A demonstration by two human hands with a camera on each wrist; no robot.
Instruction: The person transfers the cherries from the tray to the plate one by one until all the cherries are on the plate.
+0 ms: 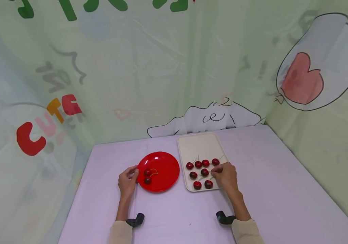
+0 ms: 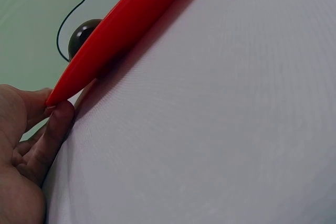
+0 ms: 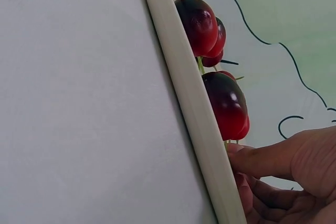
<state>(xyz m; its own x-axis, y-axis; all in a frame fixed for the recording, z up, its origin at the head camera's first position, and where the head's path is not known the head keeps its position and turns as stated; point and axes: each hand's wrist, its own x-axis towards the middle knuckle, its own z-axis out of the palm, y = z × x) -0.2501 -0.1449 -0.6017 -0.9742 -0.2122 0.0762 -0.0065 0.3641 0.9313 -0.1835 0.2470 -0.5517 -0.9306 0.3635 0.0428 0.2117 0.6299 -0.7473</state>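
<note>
My left hand [image 1: 127, 180] pinches the left rim of a round red plate [image 1: 165, 169], thumb on top and fingers beneath, as the left wrist view shows. Two dark red cherries [image 1: 147, 177] with joined yellowish stems lie on the plate's left part. At the right edge of a cream tray [image 1: 199, 144], my right hand [image 1: 227, 174] has thumb and finger pinched together at the stem of a cherry [image 1: 204, 172] in the middle row. Several more cherries [image 1: 197, 185] lie in rows around it. Seen from the right wrist, the thumb [image 3: 273, 158] is close beside the dark cherries.
Plate and tray stand side by side on a pale lilac tablecloth [image 1: 168, 217], the tray reaching toward the back edge. Printed curtains [image 1: 161, 74] rise behind the table and along both sides. A dark wrist camera [image 1: 135, 220] is worn on each forearm.
</note>
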